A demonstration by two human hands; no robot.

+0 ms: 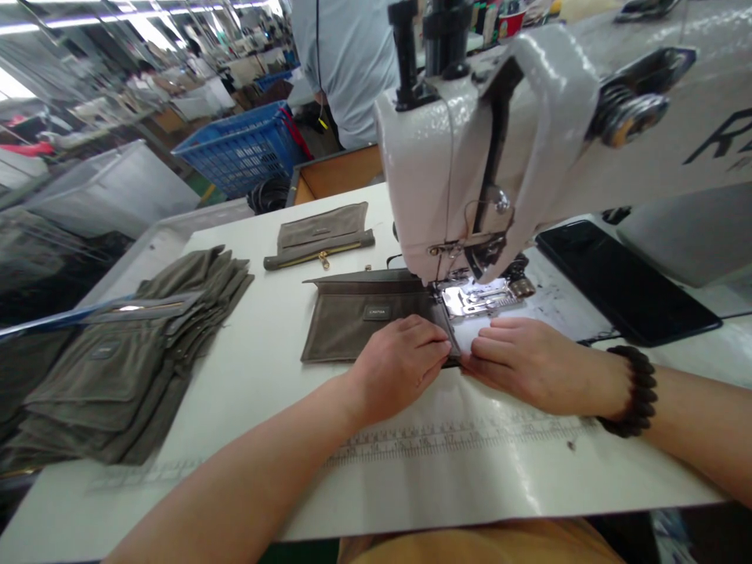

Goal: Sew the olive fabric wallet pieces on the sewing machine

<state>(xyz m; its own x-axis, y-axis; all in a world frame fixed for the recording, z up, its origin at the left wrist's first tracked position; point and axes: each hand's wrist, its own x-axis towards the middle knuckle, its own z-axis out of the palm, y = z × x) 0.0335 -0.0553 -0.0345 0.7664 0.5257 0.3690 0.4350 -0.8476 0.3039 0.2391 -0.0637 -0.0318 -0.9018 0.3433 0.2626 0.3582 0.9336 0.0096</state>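
A grey-brown fabric pouch piece (344, 325) with a small dark label lies flat on the sewing machine table, its right edge beside the presser foot (450, 301). My left hand (403, 360) rests on its lower right part, fingers bent together at the edge. From the other side my right hand (522, 364) meets the same corner, fingers curled and thumb side low, gripping the edge. The fingertips of both hands nearly touch. The white sewing machine (458, 157) stands over the piece, its needle area lit.
A zippered fabric strip (320, 254) and another fabric panel (323, 225) lie behind. At left is a pile of similar pouches (117, 368). A black phone (626, 278) lies right of the machine. A printed ruler (423, 444) runs along the front. Behind are a blue basket (240, 149) and a person (352, 70).
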